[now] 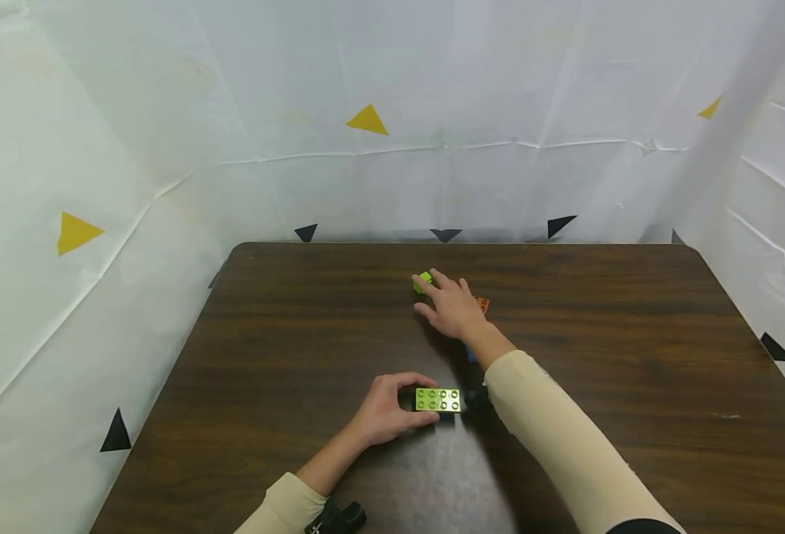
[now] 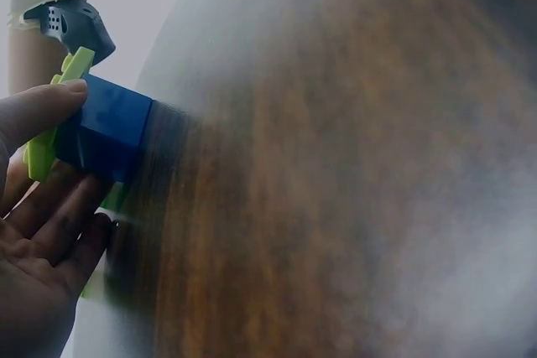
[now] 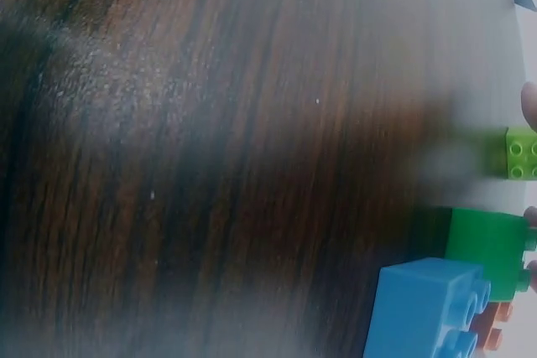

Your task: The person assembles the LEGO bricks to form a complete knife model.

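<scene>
Near the middle of the table, my left hand (image 1: 387, 412) grips a small stack between thumb and fingers. On top of it is a lime-green studded toy brick (image 1: 438, 400), with a blue brick (image 2: 116, 123) beneath. My right hand (image 1: 455, 308) reaches farther out with its fingers spread. Its fingertips are at a small lime-green brick (image 1: 422, 283); whether they touch it I cannot tell. Beside and under that hand are an orange brick (image 1: 482, 304) and a light blue brick (image 1: 471, 354), both partly hidden. The right wrist view also shows a green brick (image 3: 484, 253).
The dark wooden table (image 1: 285, 334) ends at a white sheet wall (image 1: 499, 89) marked with yellow and black triangles. My right forearm (image 1: 565, 437) crosses the table's right middle. A black wrist device (image 1: 336, 518) sits by my left sleeve.
</scene>
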The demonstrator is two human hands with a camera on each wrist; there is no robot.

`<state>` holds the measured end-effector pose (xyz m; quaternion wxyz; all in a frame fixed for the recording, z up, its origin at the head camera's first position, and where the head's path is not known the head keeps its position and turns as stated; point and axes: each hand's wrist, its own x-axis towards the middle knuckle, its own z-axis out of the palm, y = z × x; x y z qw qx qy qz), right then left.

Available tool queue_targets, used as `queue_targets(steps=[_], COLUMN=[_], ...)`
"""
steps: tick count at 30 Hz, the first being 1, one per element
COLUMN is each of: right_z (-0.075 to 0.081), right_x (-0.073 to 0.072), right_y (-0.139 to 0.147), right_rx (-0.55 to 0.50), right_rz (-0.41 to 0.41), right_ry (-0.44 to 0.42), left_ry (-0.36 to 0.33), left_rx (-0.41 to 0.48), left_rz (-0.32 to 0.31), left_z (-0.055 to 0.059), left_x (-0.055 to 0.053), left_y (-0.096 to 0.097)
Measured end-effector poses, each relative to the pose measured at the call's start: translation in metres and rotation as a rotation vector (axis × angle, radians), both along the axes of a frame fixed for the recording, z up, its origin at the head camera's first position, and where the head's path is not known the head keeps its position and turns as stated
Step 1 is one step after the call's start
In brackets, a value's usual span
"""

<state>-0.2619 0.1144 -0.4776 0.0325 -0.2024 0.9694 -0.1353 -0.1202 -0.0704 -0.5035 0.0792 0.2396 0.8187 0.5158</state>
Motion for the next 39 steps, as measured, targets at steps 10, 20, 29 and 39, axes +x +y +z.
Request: queue_targets(steps=[10,20,29,39], right_z=[0.0002,-0.0032,-0.0048,-0.0048], right_x=[0.002,0.0055,0.0052,0.006], right_y=[-0.0035,-0.0038,-0.0037,-0.0013], right_rx=[-0.052,-0.161,-0.169,-0.202], right_rz=[-0.03,-0.058,-0.057,-0.068], right_ry=[0.048,0.128,0.147,0.145], left_ry=[0.016,0.01,0.019,0.021], left_rx=[-0.004,-0.009,-0.006,0.0], left_rz=[0.003,0.002,-0.001,-0.002], left_z=[0.0005,0.0008,-0.0006,-0.0003], left_x=[0.0,-0.0006,-0.002,-0.0031], left_y=[0.0006,0.001,0.0009,-0.001])
